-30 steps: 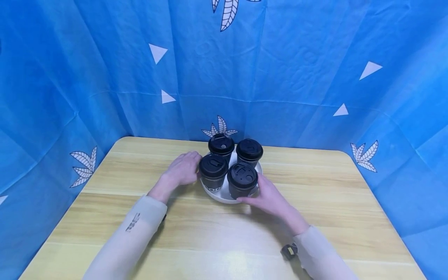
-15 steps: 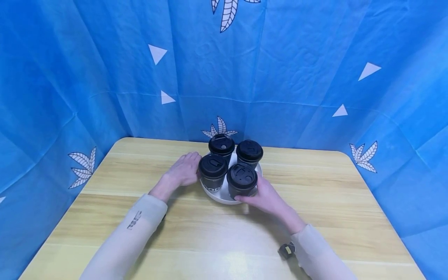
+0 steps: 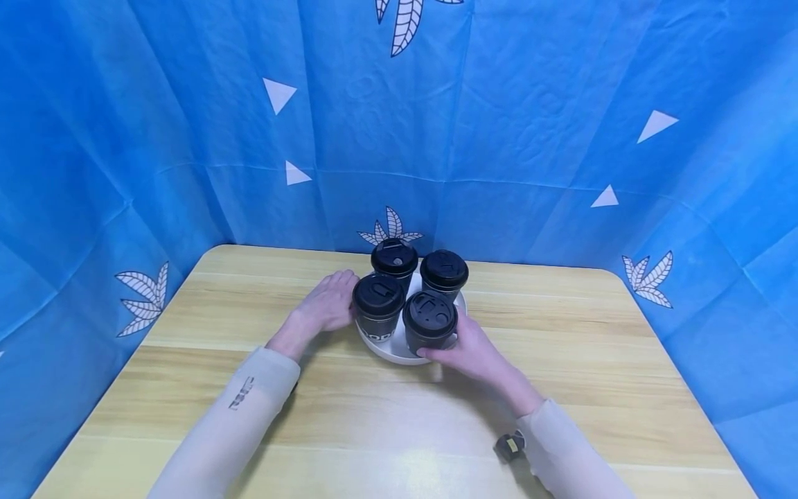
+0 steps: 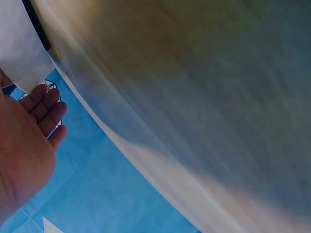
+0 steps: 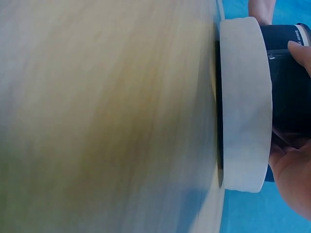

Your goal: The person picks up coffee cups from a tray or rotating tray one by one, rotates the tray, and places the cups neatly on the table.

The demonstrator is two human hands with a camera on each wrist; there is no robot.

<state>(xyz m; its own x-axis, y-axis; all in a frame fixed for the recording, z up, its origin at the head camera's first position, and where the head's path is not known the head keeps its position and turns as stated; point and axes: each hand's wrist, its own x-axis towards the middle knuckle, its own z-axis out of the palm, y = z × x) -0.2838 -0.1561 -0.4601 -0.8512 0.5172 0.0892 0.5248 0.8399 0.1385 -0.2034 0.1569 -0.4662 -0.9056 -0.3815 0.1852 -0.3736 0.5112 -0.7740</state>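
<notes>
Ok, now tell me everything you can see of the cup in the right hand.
The cup is dark, perhaps paper, closed by a round black, plastic-looking lid with moulded shapes on top. It looks upright, in the near right part of the round white tray. The right hand holds it, thumb on its near side. Its base is hidden behind the tray's wall; whether it touches the neighbouring cups is unclear.

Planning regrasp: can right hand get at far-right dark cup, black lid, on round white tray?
Likely yes, after letting go: the right hand grips the near-right dark black-lidded cup, while the far-right cup looks open on its right.
</notes>
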